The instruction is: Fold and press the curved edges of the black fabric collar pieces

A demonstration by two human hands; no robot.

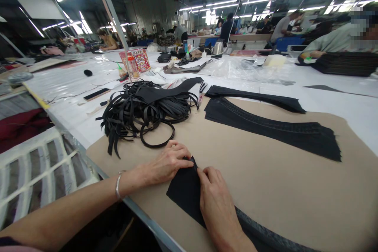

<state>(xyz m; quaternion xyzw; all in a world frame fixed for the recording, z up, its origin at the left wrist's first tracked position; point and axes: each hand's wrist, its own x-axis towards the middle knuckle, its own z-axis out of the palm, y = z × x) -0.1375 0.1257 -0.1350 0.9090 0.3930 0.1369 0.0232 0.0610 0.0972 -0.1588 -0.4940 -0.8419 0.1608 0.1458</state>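
A black fabric piece lies on the brown paper sheet near the table's front edge. My left hand rests on its upper left corner, fingers curled and pinching the edge. My right hand lies over the piece from the right, fingertips pressed on the same corner beside the left fingers. A silver bracelet sits on my left wrist.
A tangle of black straps lies behind my hands. Stacks of curved black fabric pieces lie to the right. A phone, snack bag and plastic sheeting sit farther back. A person works at the right; others are in the distance.
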